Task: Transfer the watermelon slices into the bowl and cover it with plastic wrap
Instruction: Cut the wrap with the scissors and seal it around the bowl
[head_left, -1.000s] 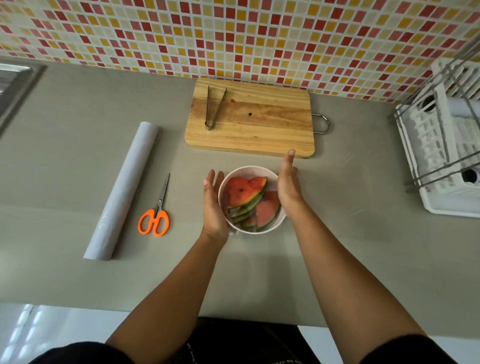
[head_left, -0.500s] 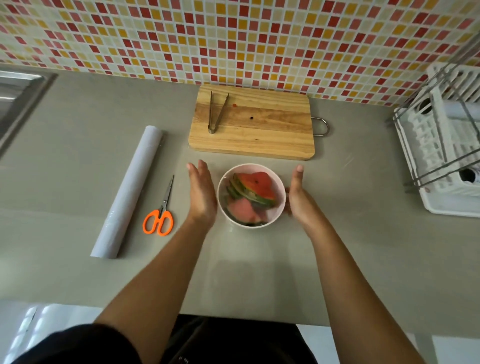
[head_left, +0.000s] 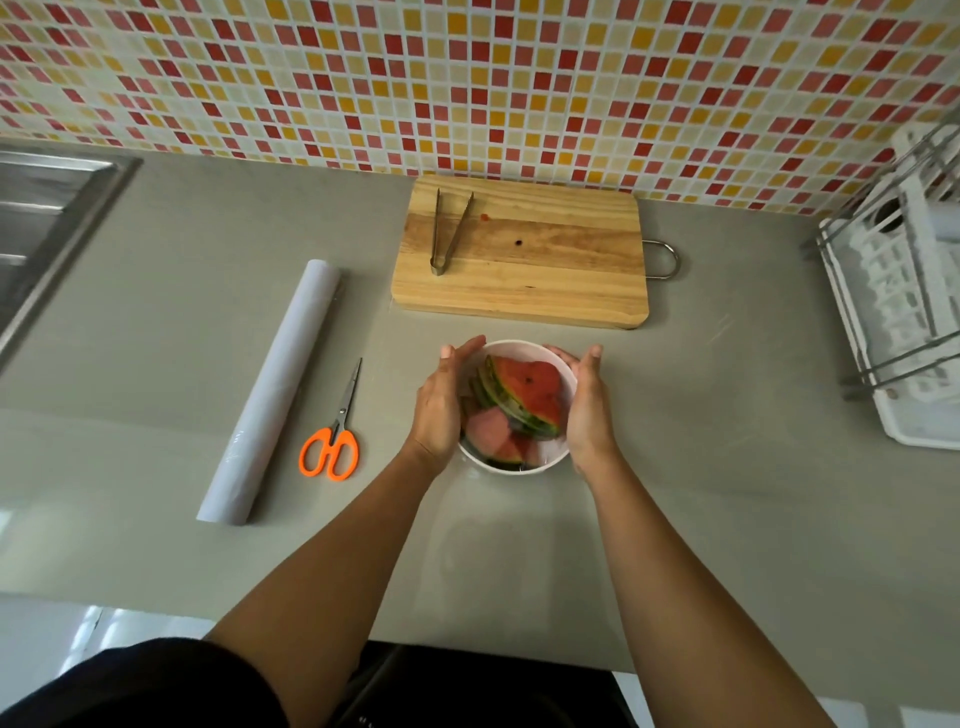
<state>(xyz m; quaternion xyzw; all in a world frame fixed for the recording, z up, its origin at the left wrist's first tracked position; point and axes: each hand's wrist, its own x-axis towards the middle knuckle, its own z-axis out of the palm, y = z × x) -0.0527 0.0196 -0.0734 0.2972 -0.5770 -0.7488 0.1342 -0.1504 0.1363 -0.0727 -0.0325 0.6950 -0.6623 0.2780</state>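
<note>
**Bowl Held Between Both Palms at the Wrapping Stage**

The watermelon slices (head_left: 530, 389) are lying inside the white bowl (head_left: 511, 465), which is standing on the worktop (head_left: 753, 467) just in front of the cutting board (head_left: 545, 270). The left hand (head_left: 441, 402) and right hand (head_left: 587, 410) are flanking the bowl, fingers straight, palms pressing flat against opposite walls; neither is pinching anything. This hold is probably steadying the bowl or smoothing film down its sides. A faint sheen over the lower slices suggests wrap is lying across the rim, though this cannot be confirmed. The plastic wrap roll (head_left: 270, 395) and scissors (head_left: 335, 436) are lying to the left of the bowl, apart from it. The tongs (head_left: 448, 231) are resting on the board, clear of the work.
</note>
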